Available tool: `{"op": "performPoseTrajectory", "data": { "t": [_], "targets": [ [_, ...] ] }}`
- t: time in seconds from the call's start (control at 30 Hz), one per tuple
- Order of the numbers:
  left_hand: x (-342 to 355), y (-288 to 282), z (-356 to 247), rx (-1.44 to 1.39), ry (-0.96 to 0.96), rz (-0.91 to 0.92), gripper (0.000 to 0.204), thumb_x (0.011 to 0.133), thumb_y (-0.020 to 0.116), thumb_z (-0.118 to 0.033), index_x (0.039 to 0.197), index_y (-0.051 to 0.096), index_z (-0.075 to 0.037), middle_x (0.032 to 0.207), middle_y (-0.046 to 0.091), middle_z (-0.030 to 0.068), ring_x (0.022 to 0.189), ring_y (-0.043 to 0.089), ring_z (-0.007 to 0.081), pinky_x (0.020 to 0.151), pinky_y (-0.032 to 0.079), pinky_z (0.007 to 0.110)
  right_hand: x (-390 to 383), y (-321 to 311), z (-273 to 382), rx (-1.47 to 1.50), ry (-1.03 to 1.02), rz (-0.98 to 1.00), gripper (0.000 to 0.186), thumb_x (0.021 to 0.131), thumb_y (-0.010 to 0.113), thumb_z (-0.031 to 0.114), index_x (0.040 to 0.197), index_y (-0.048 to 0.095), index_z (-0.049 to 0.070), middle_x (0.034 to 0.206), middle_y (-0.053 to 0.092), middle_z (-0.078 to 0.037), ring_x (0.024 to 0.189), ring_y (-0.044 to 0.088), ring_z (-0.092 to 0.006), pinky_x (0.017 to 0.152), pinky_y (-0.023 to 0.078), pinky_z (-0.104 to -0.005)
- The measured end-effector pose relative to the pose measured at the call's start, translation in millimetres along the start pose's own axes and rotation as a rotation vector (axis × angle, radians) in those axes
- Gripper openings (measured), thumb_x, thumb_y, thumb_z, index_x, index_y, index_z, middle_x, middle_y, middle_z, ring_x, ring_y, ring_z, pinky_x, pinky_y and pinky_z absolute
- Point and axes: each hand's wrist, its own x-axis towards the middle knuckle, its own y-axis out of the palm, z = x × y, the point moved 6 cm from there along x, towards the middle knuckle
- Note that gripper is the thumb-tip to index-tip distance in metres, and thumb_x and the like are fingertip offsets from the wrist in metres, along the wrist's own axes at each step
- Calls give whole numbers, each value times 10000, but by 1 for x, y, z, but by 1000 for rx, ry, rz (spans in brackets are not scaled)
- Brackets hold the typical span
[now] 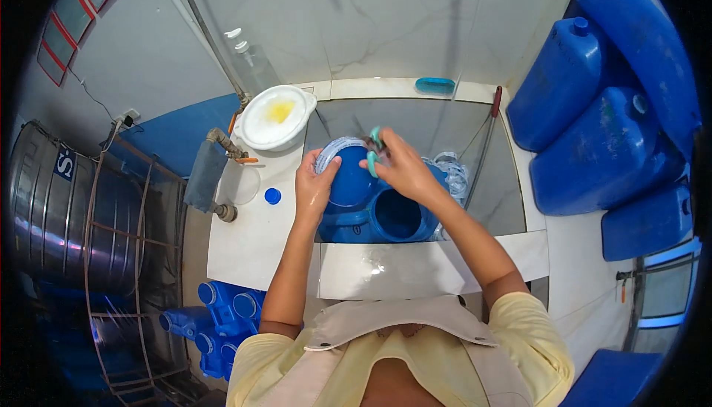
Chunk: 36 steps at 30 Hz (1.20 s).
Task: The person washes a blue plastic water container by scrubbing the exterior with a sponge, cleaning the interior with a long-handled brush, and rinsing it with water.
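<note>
My left hand (314, 188) is closed on the rim of a large round blue lid (353, 182), which has a white printed strip (335, 149) along its upper left edge. In my right hand (404, 168) is a pair of scissors (372, 166) with teal handles. The blades reach the end of the strip, but they are too blurred to tell whether they are apart. Below the lid, inside the tiled basin (486, 184), stands a blue container with a wide open mouth (400, 212). Beside it lies a heap of clear and white plastic wrap (449, 173).
A white bowl of foam (273, 121), a pump bottle (254, 62) and a small blue cap (273, 196) sit on the ledge at the left, near a pipe tap (226, 140). A teal brush (434, 85) lies on the back ledge. Large blue jugs (560, 84) stand at the right.
</note>
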Motion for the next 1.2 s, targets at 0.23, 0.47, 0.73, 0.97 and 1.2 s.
{"op": "performPoseTrajectory", "data": {
  "t": [0.23,0.47,0.73,0.97,1.2],
  "targets": [
    [19,1,3,-53,-8,62,186,802,634,-75,963,583,3,829,597,13,720,526,55,640,417,178,43,26,8,-239,-484,104,290,698,609,32,963,491,28,836,549,-135,805,532,-354,689,439,-420],
    [43,-6,6,115,143,-2,258,800,665,-112,993,541,5,858,583,29,770,522,68,691,431,199,93,31,-32,4,-96,-167,237,722,606,49,942,522,30,792,597,-196,744,583,-372,647,457,-431],
    [53,-31,30,-170,223,-129,225,805,656,-70,933,475,-32,851,567,30,739,514,72,663,429,207,132,14,-163,-257,109,-314,232,730,595,40,946,514,14,831,603,-217,804,589,-397,670,452,-457],
    [61,-31,42,-329,104,-172,268,833,623,-103,1047,482,-25,943,590,66,842,553,111,767,455,247,136,29,-171,-342,66,-259,196,726,577,7,897,481,-2,879,586,-222,855,558,-418,694,434,-488],
    [74,-56,7,-655,351,-503,315,865,582,-133,1128,444,-27,1111,526,100,991,527,167,857,446,306,107,33,-254,-519,274,-142,159,767,571,87,904,514,30,890,597,-240,860,574,-408,729,451,-489]
  ]
}}
